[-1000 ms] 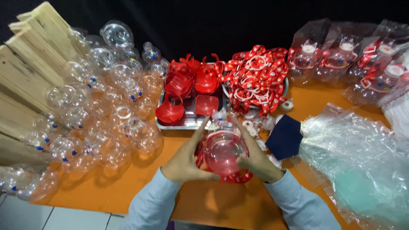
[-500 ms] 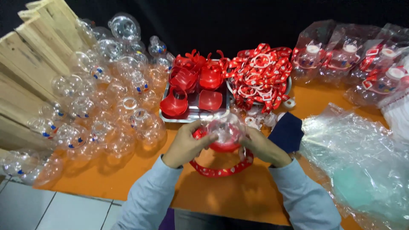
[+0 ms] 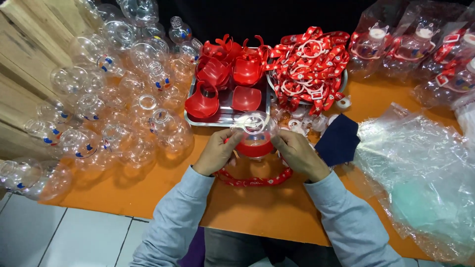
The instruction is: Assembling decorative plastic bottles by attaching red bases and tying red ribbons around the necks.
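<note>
Bottle: clear round plastic bottle [image 3: 256, 129] with a red base piece, held over the orange table [image 3: 148, 193] in the middle of the scene, just near of the metal tray.
Left hand: left hand [image 3: 217, 151] grips the left side of the bottle, fingers curled around it, holding it.
Right hand: right hand [image 3: 297, 153] grips the right side of the same bottle, fingers closed on it.
Strap: red strap [image 3: 255, 181] hangs from the bottle in a loop below the hands and touches the table.
Tray: metal tray [image 3: 225, 117] stands far of the hands and carries red plastic holders [image 3: 217, 74], some stacked, one lying open.
Strap pile: heap of red straps with white buckles [image 3: 307, 66] lies in a bowl, right of the tray.
Empty bottles: many clear round bottles [image 3: 114, 99] lie together on the left part of the table, touching each other.
Wood: pale wooden slats [image 3: 29, 54] lean at the far left edge.
Cloth: dark blue cloth [image 3: 339, 141] lies just right of the right hand.
Caps: small white caps [image 3: 304, 123] lie between the tray and the cloth.
Bags: clear plastic bags [image 3: 420, 173] are spread on the right; far right, packed bottles in plastic [image 3: 410, 47] stand with straps on them.
Sleeves: both arms wear light grey sleeves [image 3: 173, 217].
</note>
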